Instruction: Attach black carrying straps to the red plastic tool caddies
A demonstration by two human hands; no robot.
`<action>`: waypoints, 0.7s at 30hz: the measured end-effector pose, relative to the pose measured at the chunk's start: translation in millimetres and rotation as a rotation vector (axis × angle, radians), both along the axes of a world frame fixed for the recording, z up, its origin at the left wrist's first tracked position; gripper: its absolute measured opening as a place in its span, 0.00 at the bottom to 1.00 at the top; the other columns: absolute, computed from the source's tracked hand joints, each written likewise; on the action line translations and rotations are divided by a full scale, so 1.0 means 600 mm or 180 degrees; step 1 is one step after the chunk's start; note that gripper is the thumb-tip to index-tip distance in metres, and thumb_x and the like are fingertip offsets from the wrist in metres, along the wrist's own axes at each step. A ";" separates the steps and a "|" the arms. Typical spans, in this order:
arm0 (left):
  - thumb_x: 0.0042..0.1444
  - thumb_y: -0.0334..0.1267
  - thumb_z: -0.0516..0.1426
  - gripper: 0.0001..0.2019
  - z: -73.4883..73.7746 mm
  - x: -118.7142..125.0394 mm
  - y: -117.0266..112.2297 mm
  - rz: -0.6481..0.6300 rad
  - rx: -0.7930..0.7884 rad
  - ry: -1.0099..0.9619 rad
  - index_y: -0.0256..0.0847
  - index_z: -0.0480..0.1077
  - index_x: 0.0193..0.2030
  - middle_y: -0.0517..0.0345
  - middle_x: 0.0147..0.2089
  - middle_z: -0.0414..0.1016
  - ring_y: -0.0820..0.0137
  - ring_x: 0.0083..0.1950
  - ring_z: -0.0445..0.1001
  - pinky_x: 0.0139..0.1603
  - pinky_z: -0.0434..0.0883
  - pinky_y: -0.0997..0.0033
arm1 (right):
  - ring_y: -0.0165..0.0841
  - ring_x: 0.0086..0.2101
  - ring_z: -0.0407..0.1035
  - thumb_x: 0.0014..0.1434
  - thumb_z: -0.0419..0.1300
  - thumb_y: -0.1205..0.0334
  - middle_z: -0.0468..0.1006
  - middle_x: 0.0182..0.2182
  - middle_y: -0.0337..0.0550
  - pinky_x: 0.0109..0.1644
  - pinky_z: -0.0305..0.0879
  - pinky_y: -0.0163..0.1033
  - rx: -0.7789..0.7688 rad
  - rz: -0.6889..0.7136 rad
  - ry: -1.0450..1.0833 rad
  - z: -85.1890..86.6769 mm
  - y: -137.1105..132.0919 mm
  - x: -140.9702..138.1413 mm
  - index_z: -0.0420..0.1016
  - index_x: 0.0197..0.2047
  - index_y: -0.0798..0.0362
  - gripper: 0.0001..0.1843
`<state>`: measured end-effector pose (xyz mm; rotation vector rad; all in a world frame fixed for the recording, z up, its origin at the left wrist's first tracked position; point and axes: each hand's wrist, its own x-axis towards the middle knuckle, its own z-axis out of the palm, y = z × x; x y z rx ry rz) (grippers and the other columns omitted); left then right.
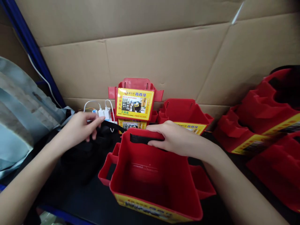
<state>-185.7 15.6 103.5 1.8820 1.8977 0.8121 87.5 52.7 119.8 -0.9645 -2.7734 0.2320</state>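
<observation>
A red plastic tool box [150, 175] with a yellow label on its near side stands tilted on the dark surface before me. A black strap [140, 139] runs along the inside of its back wall and comes out at the left corner. My left hand [85, 125] pinches that strap to the left of the box, holding it taut. My right hand [168, 137] is closed over the back rim, fingers behind the wall and thumb inside by the strap. Its fingertips are partly hidden.
More red tool boxes stand behind, one stacked pair [135, 104] and one single box [182, 112]. Others [264, 106] are stacked at the right. White chargers [104, 113] with cables sit at the back left. A pale blue-grey bag [25, 112] lies left. Cardboard [152, 59] lines the back.
</observation>
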 end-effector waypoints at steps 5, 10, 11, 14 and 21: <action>0.56 0.58 0.41 0.27 -0.061 0.035 -0.007 -0.0311 -0.1677 -0.2851 0.36 0.66 0.37 0.49 0.36 0.73 0.69 0.37 0.73 0.33 0.69 0.74 | 0.29 0.29 0.66 0.55 0.55 0.62 0.75 0.32 0.37 0.31 0.54 0.33 -0.0066 0.0164 0.0091 0.001 -0.009 -0.005 0.71 0.36 0.50 0.06; 0.60 0.40 0.43 0.11 -0.040 0.044 0.012 0.0073 -0.0553 -0.4791 0.38 0.59 0.31 0.60 0.23 0.64 0.78 0.27 0.67 0.37 0.68 0.77 | 0.32 0.35 0.67 0.55 0.55 0.63 0.76 0.39 0.39 0.36 0.57 0.34 -0.0164 0.0295 0.0097 0.005 -0.033 -0.006 0.72 0.42 0.50 0.10; 0.60 0.34 0.42 0.10 -0.025 0.034 0.011 0.0032 -0.0181 -0.5011 0.37 0.58 0.30 0.64 0.20 0.59 0.80 0.22 0.63 0.34 0.67 0.78 | 0.33 0.37 0.68 0.56 0.55 0.63 0.75 0.40 0.40 0.36 0.58 0.34 -0.0201 0.0303 0.0082 0.006 -0.036 -0.005 0.71 0.44 0.50 0.12; 0.55 0.25 0.38 0.10 0.034 -0.013 0.003 -0.0162 0.1026 -0.5064 0.36 0.56 0.30 0.67 0.17 0.49 0.82 0.17 0.50 0.24 0.59 0.80 | 0.34 0.39 0.68 0.57 0.54 0.63 0.75 0.41 0.43 0.39 0.60 0.35 -0.0250 0.0346 0.0063 0.007 -0.041 0.000 0.70 0.47 0.51 0.15; 0.61 0.43 0.38 0.16 0.158 -0.081 0.017 0.0472 0.1837 -0.3334 0.37 0.58 0.29 0.65 0.18 0.50 0.80 0.17 0.44 0.18 0.44 0.78 | 0.36 0.40 0.68 0.56 0.55 0.62 0.74 0.43 0.45 0.41 0.61 0.39 -0.0338 0.0359 0.0094 0.005 -0.038 0.003 0.70 0.49 0.52 0.16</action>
